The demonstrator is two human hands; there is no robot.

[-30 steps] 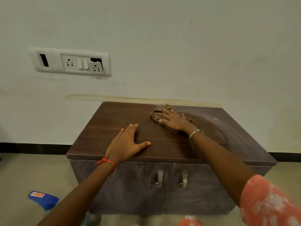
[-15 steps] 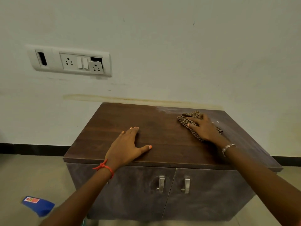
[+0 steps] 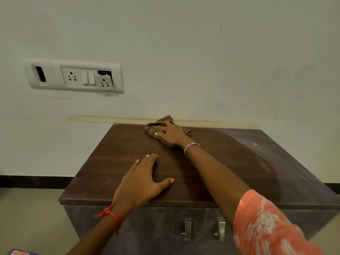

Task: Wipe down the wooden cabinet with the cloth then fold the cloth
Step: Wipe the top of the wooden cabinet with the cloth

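A low dark wooden cabinet with two doors stands against the wall. A crumpled brown checked cloth lies at the back edge of its top, near the middle. My right hand presses flat on the cloth, fingers spread over it, a bracelet on the wrist. My left hand rests palm down on the front left of the top, fingers apart, holding nothing. The right part of the top looks dusty and dull.
The wall rises directly behind the cabinet, with a white socket and switch panel up to the left. Two metal door handles sit on the cabinet front. A blue packet lies on the floor at the lower left.
My right hand has slid the cloth from the back right of the top leftward to the back middle edge. My left hand has stayed in place.
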